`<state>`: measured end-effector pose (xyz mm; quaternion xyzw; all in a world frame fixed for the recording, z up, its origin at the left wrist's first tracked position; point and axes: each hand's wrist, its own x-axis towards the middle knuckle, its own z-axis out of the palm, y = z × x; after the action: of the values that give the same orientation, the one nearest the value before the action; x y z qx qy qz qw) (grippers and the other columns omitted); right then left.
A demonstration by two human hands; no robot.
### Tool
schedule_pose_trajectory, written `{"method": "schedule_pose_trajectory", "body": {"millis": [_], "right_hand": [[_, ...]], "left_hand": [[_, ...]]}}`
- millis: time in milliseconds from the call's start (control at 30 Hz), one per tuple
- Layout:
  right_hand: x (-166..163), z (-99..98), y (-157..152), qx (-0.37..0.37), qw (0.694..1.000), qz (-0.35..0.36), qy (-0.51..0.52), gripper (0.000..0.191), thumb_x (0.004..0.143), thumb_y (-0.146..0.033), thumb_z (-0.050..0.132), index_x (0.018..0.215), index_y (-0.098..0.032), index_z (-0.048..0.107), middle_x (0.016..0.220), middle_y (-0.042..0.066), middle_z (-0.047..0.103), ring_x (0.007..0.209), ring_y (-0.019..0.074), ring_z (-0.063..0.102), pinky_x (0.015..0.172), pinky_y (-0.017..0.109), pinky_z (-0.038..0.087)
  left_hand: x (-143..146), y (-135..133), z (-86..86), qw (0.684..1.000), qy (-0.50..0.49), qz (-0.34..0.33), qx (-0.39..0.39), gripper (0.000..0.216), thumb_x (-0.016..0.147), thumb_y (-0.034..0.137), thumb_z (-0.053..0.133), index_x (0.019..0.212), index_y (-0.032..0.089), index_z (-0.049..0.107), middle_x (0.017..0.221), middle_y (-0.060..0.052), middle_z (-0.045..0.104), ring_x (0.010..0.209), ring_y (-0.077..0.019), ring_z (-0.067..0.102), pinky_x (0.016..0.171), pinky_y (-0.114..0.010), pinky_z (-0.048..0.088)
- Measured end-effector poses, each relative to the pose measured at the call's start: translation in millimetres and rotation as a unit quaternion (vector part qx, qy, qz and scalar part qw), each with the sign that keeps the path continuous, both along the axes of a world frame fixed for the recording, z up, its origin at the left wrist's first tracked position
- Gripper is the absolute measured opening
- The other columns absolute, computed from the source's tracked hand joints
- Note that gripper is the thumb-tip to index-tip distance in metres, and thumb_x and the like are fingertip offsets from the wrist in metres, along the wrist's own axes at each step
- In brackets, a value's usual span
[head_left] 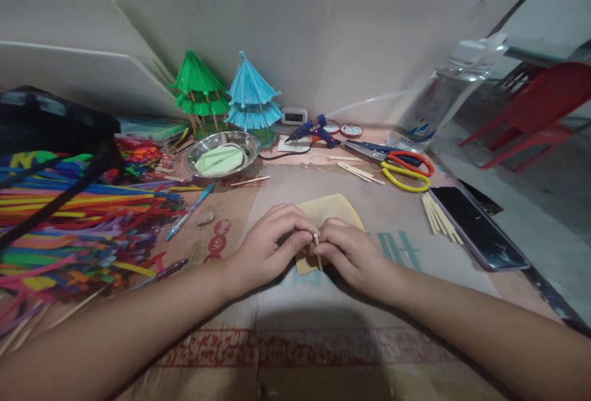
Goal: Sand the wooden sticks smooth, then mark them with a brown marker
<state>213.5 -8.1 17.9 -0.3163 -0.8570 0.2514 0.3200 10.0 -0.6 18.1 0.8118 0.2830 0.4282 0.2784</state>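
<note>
One stick (320, 263) is pinched by both the left hand (274, 238) and the right hand (354, 252), over the yellow card (333, 207) on the worktop (233, 207). Close handling of it seems the step underway; the next move calls for a steady grip.

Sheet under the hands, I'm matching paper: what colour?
Pale yellow sheet, clearest in the head view.
</note>
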Motion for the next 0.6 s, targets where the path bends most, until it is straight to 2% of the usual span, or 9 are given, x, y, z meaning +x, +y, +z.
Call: {"method": "schedule_pose_trajectory", "body": {"millis": [200,467,533,600], "right_hand": [[0.1,-1.4,1.2,0.0,1.0,-0.006,0.007,0.032,0.102,-0.032,0.049,0.074,-0.019,0.057,0.07,0.002,0.059,0.067,0.0148,0.053,0.063,0.026,0.041],[-0.5,-1.3,1.2,-0.01,1.0,-0.004,0.009,0.032,0.101,-0.035,0.051,0.075,-0.019,0.059,0.071,0.003,0.062,0.067,0.0147,0.055,0.064,0.026,0.043],[1.1,1.0,0.4,-0.029,0.999,-0.003,0.022,0.03,0.101,-0.034,0.052,0.076,-0.019,0.06,0.072,0.003,0.065,0.069,0.015,0.058,0.066,0.027,0.045],[3.2,3.9,-1.5,-0.079,0.995,-0.001,0.055,0.027,0.103,-0.031,0.048,0.083,-0.019,0.063,0.075,0.003,0.068,0.072,0.0149,0.063,0.072,0.029,0.049]], "left_hand": [[0.4,-0.3,-2.4,1.0,-0.002,0.0,0.006,0.011,0.097,0.026,0.06,0.094,0.019,0.067,0.087,-0.003,0.067,0.085,-0.0156,0.062,0.082,-0.03,0.048],[0.0,-2.4,-2.3,1.0,-0.005,-0.004,-0.007,0.007,0.095,0.021,0.06,0.092,0.019,0.066,0.086,-0.002,0.066,0.085,-0.0153,0.062,0.081,-0.03,0.048],[-0.3,-2.4,-1.3,1.0,-0.015,0.004,-0.025,0.008,0.095,0.022,0.06,0.089,0.019,0.065,0.085,-0.002,0.065,0.084,-0.0153,0.062,0.08,-0.03,0.048],[-0.6,-1.4,-0.3,0.998,-0.033,0.018,-0.053,0.012,0.095,0.023,0.059,0.085,0.019,0.064,0.084,-0.002,0.064,0.082,-0.0147,0.061,0.078,-0.029,0.048]]}}
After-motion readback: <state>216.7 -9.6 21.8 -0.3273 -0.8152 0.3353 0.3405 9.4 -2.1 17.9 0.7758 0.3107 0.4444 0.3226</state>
